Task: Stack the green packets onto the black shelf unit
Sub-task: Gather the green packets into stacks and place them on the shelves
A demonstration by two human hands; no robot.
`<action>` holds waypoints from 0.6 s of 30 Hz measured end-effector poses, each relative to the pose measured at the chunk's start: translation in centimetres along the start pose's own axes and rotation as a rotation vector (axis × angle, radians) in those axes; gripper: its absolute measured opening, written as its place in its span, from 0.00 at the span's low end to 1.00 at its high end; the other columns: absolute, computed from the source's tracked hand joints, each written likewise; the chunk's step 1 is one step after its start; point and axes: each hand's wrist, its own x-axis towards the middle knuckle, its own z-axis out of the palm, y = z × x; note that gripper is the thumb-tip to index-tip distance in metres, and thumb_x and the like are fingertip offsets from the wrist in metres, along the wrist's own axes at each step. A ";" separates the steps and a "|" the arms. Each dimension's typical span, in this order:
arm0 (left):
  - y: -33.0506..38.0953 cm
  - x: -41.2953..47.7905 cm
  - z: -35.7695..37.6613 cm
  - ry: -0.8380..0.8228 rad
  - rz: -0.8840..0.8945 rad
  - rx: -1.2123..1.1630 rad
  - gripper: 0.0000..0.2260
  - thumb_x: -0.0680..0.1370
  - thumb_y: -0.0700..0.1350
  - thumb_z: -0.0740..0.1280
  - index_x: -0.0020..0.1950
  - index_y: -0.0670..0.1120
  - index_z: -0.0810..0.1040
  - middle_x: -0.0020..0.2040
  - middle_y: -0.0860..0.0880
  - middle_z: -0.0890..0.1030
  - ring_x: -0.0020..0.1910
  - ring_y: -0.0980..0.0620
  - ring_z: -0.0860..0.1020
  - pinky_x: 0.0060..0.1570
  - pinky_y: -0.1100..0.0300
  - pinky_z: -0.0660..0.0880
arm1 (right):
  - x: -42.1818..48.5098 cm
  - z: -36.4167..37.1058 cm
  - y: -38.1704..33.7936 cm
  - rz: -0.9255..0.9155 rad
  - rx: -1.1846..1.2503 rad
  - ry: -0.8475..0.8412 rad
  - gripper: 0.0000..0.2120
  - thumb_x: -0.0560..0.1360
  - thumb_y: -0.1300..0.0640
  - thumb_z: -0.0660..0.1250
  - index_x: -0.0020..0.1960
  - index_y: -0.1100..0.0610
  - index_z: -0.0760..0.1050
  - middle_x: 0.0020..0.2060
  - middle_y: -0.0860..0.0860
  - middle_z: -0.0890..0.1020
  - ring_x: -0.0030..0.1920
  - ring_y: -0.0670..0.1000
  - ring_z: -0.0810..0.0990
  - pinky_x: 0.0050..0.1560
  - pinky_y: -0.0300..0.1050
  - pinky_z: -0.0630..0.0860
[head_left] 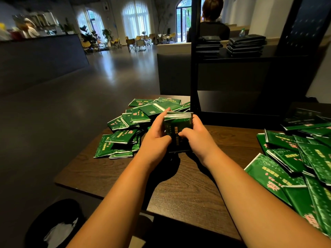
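A bundle of green packets (178, 125) stands between both hands over the dark wooden table (188, 185). My left hand (157, 133) grips its left side, my right hand (197, 135) its right side, thumb over the front. Loose green packets lie in a heap (129, 126) to the left and another heap (300, 158) at the right. The black shelf unit (194, 68) rises just behind the bundle; two stacks of packets (245, 45) lie on its upper shelf, dark in shadow.
A black bin with a white liner (59, 228) stands on the floor at the lower left. A person (211, 20) sits with their back turned behind the shelf. A dark counter (39, 56) runs along the left; chairs and tables stand far back.
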 end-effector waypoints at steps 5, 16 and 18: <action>-0.6 0.3 0.0 -0.031 0.010 0.160 0.44 0.76 0.33 0.63 0.85 0.67 0.57 0.80 0.56 0.73 0.78 0.57 0.73 0.79 0.43 0.70 | 0.1 0.1 0.4 0.040 -0.070 0.012 0.24 0.79 0.64 0.66 0.69 0.42 0.73 0.56 0.47 0.85 0.59 0.50 0.84 0.62 0.53 0.81; 0.5 -0.3 0.7 -0.050 0.041 0.225 0.39 0.78 0.29 0.69 0.82 0.58 0.65 0.67 0.58 0.82 0.65 0.58 0.82 0.66 0.51 0.80 | -0.4 0.2 -2.0 -0.038 -0.223 0.133 0.21 0.83 0.63 0.67 0.73 0.47 0.72 0.58 0.45 0.82 0.54 0.39 0.80 0.43 0.33 0.71; 1.4 -0.3 1.4 -0.142 0.090 0.280 0.44 0.76 0.31 0.75 0.84 0.59 0.60 0.70 0.58 0.80 0.67 0.57 0.82 0.65 0.55 0.81 | -0.3 -0.7 -3.2 -0.015 -0.235 0.192 0.16 0.83 0.61 0.68 0.69 0.51 0.75 0.55 0.46 0.83 0.51 0.43 0.81 0.40 0.34 0.70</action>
